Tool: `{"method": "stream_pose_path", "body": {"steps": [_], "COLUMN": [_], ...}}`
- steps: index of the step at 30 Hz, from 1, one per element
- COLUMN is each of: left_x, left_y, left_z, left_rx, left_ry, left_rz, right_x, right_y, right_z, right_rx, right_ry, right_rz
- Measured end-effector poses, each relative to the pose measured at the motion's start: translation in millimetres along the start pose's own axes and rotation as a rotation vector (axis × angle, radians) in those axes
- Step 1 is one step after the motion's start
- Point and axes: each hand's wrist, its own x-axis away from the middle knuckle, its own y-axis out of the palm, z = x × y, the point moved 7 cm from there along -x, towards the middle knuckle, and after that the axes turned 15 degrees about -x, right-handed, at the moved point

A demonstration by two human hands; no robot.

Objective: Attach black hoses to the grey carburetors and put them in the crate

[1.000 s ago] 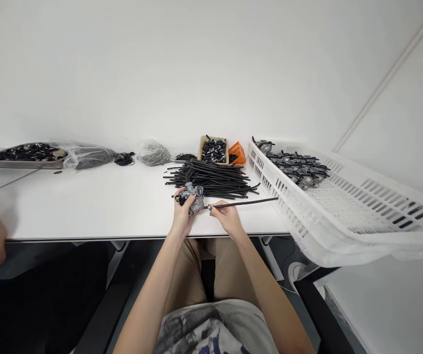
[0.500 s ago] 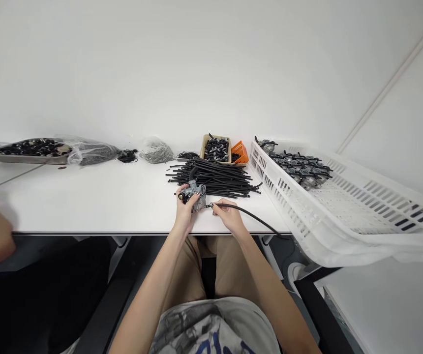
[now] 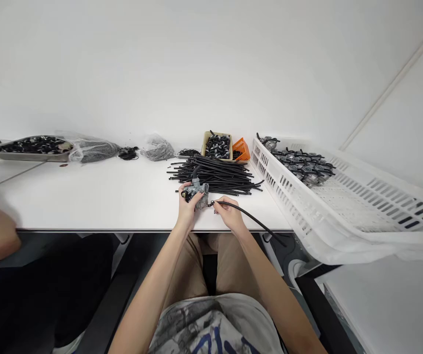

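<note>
Grey die-cast carburetor (image 3: 196, 191) sits clasped in the left hand (image 3: 187, 212), while the right hand (image 3: 229, 216) pinches a black flexible hose (image 3: 250, 218), tip beside the carburetor, length trailing rightward.

The pile of rubber hoses (image 3: 215, 177) lies on your table (image 3: 97, 201). Just in front of it, you have a carburetor (image 3: 198, 192). Directly behind the pile sits a box of fittings (image 3: 206, 145), with a small slotted basket (image 3: 243, 151) at its right. To the pile's right stands a plastic crate (image 3: 288, 196) holding more carburetors (image 3: 303, 167). To its left lie a plastic bag (image 3: 156, 149), a coil of cord (image 3: 128, 153), another bag (image 3: 92, 151) and a metal tray (image 3: 30, 157), in that order.
</note>
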Motion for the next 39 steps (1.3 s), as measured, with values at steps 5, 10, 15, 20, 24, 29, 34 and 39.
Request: {"method": "stream_pose_path", "body": {"steps": [5,10,15,20,24,29,34,39], "left_x": [0,-1,0,2,1,1,2,5], "left_y": [-1.5,-4.6,1.3,2.6,3.2,5.9,9.0,12.2], "left_z": [-1,-1,-1,-2,-2,-4,-4,-2], "left_rx": [0.011,0.018,-0.014,0.036,0.048,0.06,0.036,0.034], "left_ry": [-0.002,0.005,0.013,-0.039,-0.076,-0.113,-0.088,-0.066], "left_rz": [0.029,0.073,-0.009,-0.003,-0.011,-0.087,-0.17,-0.234], "right_x": [4,3,-6,-6,-4,-5,-6,-7], "right_y": [6,11,8,10,5,-1,-3,-1], "right_z": [-5,-8,1,0,-3,-3,-1,1], "right_rx": [-0.026,-0.053,-0.07,-0.153,-0.174,-0.232,-0.248,-0.251], "right_ry": [0.037,0.079,0.069,0.103,0.109,0.099,0.076,0.042], "right_rz": [-0.063,-0.136,-0.056,-0.089,-0.023,0.064,0.075,0.016]}}
